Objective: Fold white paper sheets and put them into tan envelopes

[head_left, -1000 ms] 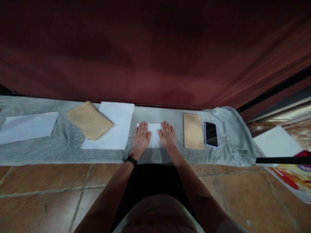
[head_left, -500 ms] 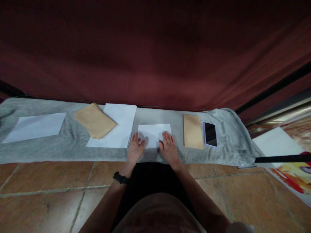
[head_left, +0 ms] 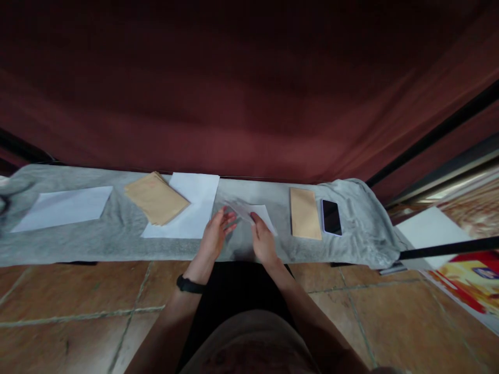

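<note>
My right hand (head_left: 263,240) pinches a piece of white paper (head_left: 242,210), which is lifted, tilted and partly blurred by motion. Close to that paper's left end is my left hand (head_left: 217,231), its fingers apart and slightly curled. Behind the raised piece, more white paper (head_left: 262,210) shows; whether the two are joined I cannot tell. Left of my hands, a stack of brown envelopes (head_left: 157,200) overlaps large white sheets (head_left: 198,200). A single brown envelope (head_left: 305,213) lies to the right, beside a phone (head_left: 331,217) with a dark screen.
A grey cloth (head_left: 117,244) covers the long narrow surface. Another white sheet (head_left: 66,208) lies at its far left. Dark red fabric (head_left: 249,104) hangs behind. At the right are a black bar (head_left: 448,248) and a printed red and yellow item (head_left: 473,278).
Both hands were resting at the edges of the flat white paper. Now my right hand has raised a piece of it at a slant, and my left hand has come off it. The view has shifted slightly.
</note>
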Demonstrator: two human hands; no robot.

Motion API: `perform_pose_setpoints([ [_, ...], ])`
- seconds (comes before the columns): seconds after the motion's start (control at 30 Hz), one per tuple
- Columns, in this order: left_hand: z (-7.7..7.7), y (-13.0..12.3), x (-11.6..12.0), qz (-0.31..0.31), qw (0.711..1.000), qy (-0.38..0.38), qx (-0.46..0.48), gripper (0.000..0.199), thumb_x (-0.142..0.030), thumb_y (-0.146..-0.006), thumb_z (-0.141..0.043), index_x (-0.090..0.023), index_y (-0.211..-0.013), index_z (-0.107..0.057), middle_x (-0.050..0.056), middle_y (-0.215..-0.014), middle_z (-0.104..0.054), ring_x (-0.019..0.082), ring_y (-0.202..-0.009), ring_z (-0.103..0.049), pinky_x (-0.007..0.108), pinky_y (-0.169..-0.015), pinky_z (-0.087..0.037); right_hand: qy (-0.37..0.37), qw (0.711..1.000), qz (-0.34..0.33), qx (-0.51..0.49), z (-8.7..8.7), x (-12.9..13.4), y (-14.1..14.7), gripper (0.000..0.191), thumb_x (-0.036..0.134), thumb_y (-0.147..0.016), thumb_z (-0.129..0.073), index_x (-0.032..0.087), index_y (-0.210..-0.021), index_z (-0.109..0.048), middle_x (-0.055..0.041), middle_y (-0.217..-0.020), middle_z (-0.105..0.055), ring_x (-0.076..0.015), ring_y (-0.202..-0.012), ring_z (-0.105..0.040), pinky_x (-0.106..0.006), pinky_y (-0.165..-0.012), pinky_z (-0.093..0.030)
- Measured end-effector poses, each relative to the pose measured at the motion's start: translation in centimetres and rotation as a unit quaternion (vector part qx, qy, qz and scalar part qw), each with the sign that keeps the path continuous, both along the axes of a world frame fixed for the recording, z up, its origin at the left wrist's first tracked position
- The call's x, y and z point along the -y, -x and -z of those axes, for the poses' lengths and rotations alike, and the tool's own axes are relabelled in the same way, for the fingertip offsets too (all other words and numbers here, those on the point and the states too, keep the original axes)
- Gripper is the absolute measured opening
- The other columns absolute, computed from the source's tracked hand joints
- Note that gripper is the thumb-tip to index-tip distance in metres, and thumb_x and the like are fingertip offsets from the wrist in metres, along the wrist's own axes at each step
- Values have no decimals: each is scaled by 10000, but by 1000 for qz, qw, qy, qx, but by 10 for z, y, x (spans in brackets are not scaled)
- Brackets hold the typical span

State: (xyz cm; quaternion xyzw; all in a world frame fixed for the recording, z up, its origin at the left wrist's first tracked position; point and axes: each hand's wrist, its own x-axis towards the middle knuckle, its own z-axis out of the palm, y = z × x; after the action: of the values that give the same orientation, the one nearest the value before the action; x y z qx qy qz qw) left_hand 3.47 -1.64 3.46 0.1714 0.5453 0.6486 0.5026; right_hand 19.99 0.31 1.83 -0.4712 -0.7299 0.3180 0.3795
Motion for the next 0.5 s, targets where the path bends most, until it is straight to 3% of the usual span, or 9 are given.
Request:
perform_pose_setpoints([
  [0.07,-2,1,2,6,999,37,-11,495,-526,-891,-649,-210,-1270,-614,119,-1158,-718,216,-1024,-703,340,-802,-596,60,987,35,-145,-17,-6,5,444,401,-1058,-345,192,-1367,-587,-74,-1290,-709,-204,-1173,-667,-360,-1023,-536],
  [0.2,9,-5,9,67,993,91,-45,508,-439,-882,-686,-216,-1324,-572,127,-1222,-720,225,-1026,-720,348,-808,-609,155,920,60,-356,-30,-11,13,471,534,-1023,-376,185,-1247,-601,-103,-1221,-729,-229,-1088,-707,-365,-891,-601],
  [0.37,22,-9,9,62,994,29,-82,666,-252,-705,-786,-168,-1331,-576,107,-1154,-757,246,-987,-732,376,-859,-606,213,874,129,-418,1,-8,6,355,488,-900,-565,200,-1106,-590,-113,-1129,-740,-240,-1028,-720,-380,-859,-610],
  [0.5,32,5,-2,99,978,20,-185,794,-173,-673,-729,-136,-1432,-500,75,-1067,-776,253,-937,-737,410,-883,-602,238,879,171,-375,35,-5,-17,314,449,-813,-613,226,-1032,-583,-79,-992,-736,-216,-890,-726,-358,-770,-610],
])
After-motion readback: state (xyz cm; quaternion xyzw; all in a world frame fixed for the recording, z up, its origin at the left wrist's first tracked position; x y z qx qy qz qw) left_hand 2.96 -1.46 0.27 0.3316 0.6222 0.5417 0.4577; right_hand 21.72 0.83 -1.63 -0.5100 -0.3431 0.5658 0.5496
